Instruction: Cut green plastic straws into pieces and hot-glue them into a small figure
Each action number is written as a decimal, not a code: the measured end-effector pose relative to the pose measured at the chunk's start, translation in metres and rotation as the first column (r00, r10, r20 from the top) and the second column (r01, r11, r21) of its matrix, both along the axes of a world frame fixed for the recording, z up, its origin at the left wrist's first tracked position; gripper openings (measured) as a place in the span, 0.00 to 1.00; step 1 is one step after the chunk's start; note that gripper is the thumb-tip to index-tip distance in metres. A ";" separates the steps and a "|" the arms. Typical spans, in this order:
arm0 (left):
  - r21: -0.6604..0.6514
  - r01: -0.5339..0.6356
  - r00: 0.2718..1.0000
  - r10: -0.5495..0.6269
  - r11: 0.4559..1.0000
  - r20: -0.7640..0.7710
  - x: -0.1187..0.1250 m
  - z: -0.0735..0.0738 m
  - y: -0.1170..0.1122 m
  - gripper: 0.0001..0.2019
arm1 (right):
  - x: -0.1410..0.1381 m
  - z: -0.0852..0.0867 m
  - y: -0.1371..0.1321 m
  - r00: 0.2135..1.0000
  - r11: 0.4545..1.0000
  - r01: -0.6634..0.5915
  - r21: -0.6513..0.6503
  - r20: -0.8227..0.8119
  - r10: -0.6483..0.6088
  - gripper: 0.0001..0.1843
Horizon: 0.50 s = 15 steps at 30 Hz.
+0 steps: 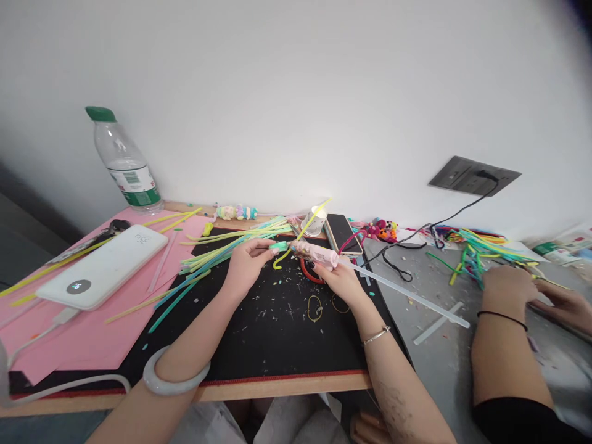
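Observation:
My left hand (247, 264) is closed in a pinch on a small green pipe-cleaner piece (279, 248) with a yellow hook hanging below it. My right hand (340, 279) grips a pink hot glue gun (314, 251), its nozzle pointing left at the green piece. A long clear glue stick (407, 296) sticks out of the gun's back toward the right. Both hands hover over a black mat (277, 333) speckled with scraps.
Green, blue and yellow pipe cleaners (222, 250) lie left of my hands. A white power bank (104, 265) rests on pink paper, a water bottle (124, 163) behind it. A phone (343, 234) and small cup (315, 221) stand behind. Another person's hands (509, 287) work at the right.

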<state>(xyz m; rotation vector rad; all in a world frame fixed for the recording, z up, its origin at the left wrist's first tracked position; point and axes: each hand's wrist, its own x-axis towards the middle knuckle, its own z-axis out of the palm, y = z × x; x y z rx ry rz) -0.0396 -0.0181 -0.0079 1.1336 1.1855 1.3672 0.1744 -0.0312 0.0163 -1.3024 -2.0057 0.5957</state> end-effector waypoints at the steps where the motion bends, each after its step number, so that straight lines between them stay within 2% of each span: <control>1: -0.004 -0.010 1.000 0.010 1.000 0.014 0.000 0.000 0.000 0.15 | 0.000 0.000 0.000 1.000 1.000 -0.004 0.002 -0.003 0.004 0.18; 15: -0.038 -0.084 0.990 0.088 0.996 0.108 0.000 0.001 0.001 0.17 | 0.001 -0.002 -0.002 1.000 1.000 -0.011 -0.002 0.023 0.011 0.16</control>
